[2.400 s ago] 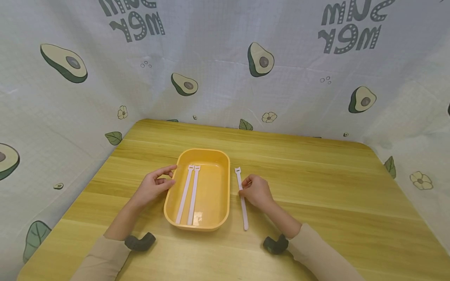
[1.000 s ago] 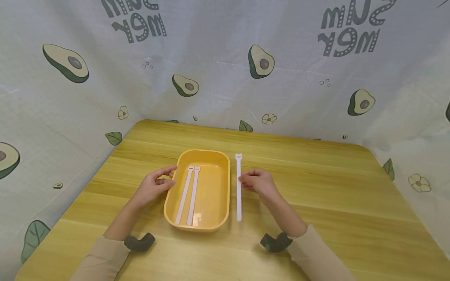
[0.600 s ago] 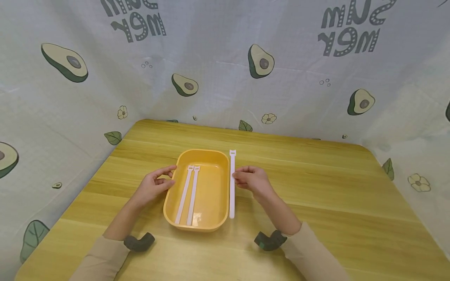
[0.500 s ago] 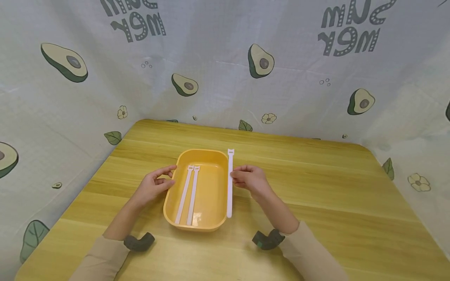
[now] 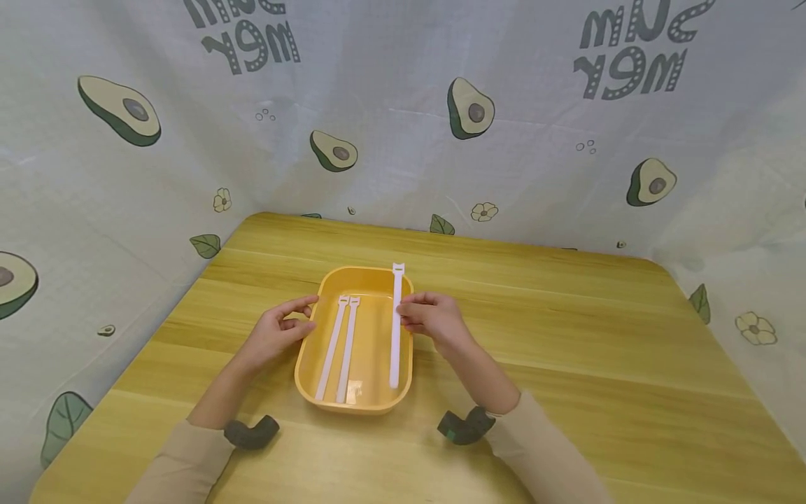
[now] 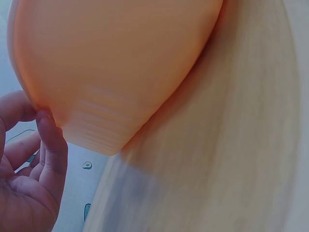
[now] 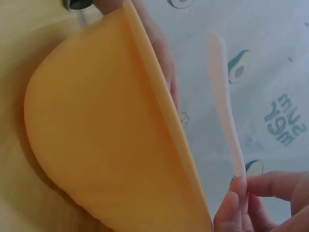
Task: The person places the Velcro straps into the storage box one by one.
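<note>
A yellow plastic tray [image 5: 376, 336] with rounded corners stands on the table. Two white hook-and-loop cable ties, a left one [image 5: 331, 350] and a right one [image 5: 346, 350], lie side by side lengthwise in its left half. My left hand [image 5: 271, 336] holds the tray's left rim, thumb and index finger on the edge. A third white cable tie [image 5: 395, 350], slotted head pointing away, is pinched near its middle between the thumb and fingers of my right hand [image 5: 437, 320]. The right wrist view shows this cable tie [image 7: 224, 96] raised above the tray's rim, its tail slightly bent.
The wood-grain table [image 5: 567, 336] extends around the tray. A white curtain [image 5: 403, 140] printed with avocados hangs along the back and sides. Dark curved pieces, one left [image 5: 252, 432] and one right [image 5: 466, 425], sit at the sleeve cuffs.
My right hand has lifted the third cable tie from the table right of the tray and carried it leftward over the right rim. My left hand and the tray have stayed in place.
</note>
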`<state>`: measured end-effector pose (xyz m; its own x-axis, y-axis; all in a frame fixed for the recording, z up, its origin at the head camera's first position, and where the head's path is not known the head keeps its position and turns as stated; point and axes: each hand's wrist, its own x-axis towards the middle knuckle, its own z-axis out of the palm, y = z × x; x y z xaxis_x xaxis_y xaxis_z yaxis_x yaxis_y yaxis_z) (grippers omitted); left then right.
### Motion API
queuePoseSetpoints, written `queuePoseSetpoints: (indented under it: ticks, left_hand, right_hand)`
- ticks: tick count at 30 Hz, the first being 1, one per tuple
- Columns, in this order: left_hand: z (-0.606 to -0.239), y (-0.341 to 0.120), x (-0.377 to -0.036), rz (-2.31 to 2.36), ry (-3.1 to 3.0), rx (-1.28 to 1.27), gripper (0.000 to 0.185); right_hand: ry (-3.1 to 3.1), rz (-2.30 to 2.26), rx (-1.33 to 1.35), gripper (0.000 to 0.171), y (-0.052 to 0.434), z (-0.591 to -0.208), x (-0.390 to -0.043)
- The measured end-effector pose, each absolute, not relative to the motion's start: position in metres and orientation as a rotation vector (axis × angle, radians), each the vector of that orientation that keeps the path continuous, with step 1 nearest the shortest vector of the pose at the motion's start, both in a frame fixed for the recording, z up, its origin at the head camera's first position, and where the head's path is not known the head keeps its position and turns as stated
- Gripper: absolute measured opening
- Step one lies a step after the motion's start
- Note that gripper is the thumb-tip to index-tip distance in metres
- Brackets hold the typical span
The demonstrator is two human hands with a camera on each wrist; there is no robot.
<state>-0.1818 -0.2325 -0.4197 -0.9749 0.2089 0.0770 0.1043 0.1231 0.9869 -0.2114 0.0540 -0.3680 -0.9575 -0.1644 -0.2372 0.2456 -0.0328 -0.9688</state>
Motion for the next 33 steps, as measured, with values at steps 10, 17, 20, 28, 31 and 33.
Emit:
queuePoseSetpoints:
  ticks: [10,17,20,28,31,33]
  left_hand:
    - [-0.420,-0.232,-0.182,1.997,2.309,0.307,0.048]
    - [-0.420,-0.233,-0.183,1.988,2.321,0.315,0.048]
    - [-0.421,-0.234,-0.183,1.985,2.322,0.315,0.048]
    - [-0.422,-0.233,-0.183,1.990,2.335,0.332,0.048]
    - [-0.422,-0.233,-0.184,1.991,2.338,0.341,0.048]
    - [-0.422,-0.233,-0.183,1.990,2.341,0.347,0.047]
  right_hand:
    - [2.002,-2.034,0.074,0.010,0.030,-0.362,-0.211]
    - [1.999,-2.013,0.033,0.010,0.016,-0.365,-0.212]
    - [2.003,-2.001,0.026,0.009,0.013,-0.367,-0.213]
    - [2.037,-1.962,-0.014,0.010,0.007,-0.370,-0.216]
    - [2.053,-1.953,-0.038,0.010,0.004,-0.372,-0.216]
    - [2.062,-1.946,-0.048,0.010,0.001,-0.374,-0.216]
